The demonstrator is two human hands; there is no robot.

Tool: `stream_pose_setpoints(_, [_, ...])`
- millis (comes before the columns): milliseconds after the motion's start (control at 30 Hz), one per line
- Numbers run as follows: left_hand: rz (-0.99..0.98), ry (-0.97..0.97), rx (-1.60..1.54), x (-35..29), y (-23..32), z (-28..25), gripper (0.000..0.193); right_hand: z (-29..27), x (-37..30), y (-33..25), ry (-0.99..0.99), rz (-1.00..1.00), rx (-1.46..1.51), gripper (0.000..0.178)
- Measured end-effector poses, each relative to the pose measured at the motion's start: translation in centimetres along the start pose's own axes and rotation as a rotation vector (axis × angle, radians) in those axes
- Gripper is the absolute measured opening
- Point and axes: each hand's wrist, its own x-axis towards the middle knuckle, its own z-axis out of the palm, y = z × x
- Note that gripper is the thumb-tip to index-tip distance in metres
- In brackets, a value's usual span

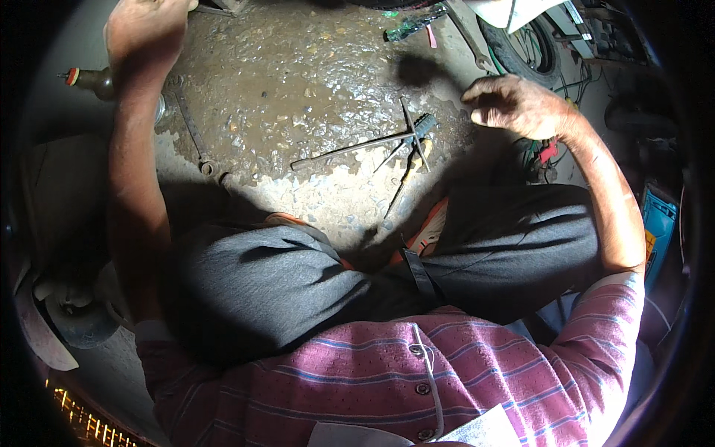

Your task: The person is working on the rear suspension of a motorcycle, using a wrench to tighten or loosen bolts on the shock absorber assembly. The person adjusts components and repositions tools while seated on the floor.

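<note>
My left hand [149,37] is raised at the upper left. Its fingers run out at the top edge, beside a dark metal piece [216,7], so their grip is hidden. Above the floor at the right, my right hand [521,108] has thumb and fingers apart and nothing between them. On the ground between my arms lies a small pile of tools: a long metal rod [350,150] with a crossbar, a screwdriver [407,177] with a yellowish handle, and a tool with a dark ribbed handle [424,124]. The right hand is nearest to this pile, without touching it.
A spanner [192,127] lies near my left forearm, by a brown bottle [93,80] with a red-yellow cap. Upper right are another spanner [473,37], a green-black wrapper [413,26] and a tyre [547,56]. A blue case [659,223] stands beyond my right elbow. The floor [268,89] looks wet.
</note>
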Motion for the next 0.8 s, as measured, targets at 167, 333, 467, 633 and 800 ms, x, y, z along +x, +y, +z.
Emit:
stream_pose_setpoints(167, [0.134, 0.001, 0.274, -0.4, 0.8, -0.2, 0.01, -0.7, -0.9, 2.0, 0.109, -0.022, 0.182, 0.048])
stream_pose_setpoints(333, [0.207, -0.005, 0.375, 0.0, 0.3, -0.3, 0.013, -0.7, -0.7, 2.9, 0.155, -0.015, 0.191, 0.049])
stream_pose_setpoints(467, [-0.163, -0.136, 0.047, -0.7, -1.3, -0.8, 0.039, -0.6, -0.8, 3.3, 0.138, -0.057, 0.245, 0.05])
stream_pose_setpoints(633, [-0.618, -0.653, -1.004, 0.6, -4.2, -2.5, 0.05, -1.0, -0.8, 3.4, 0.09, -0.005, 0.25, 0.053])
stream_pose_setpoints(800, [-0.66, -0.785, -1.304, 0.7, -5.7, -2.6, 0.033, -1.0, -0.7, 3.5, 0.098, -0.034, 0.197, 0.054])
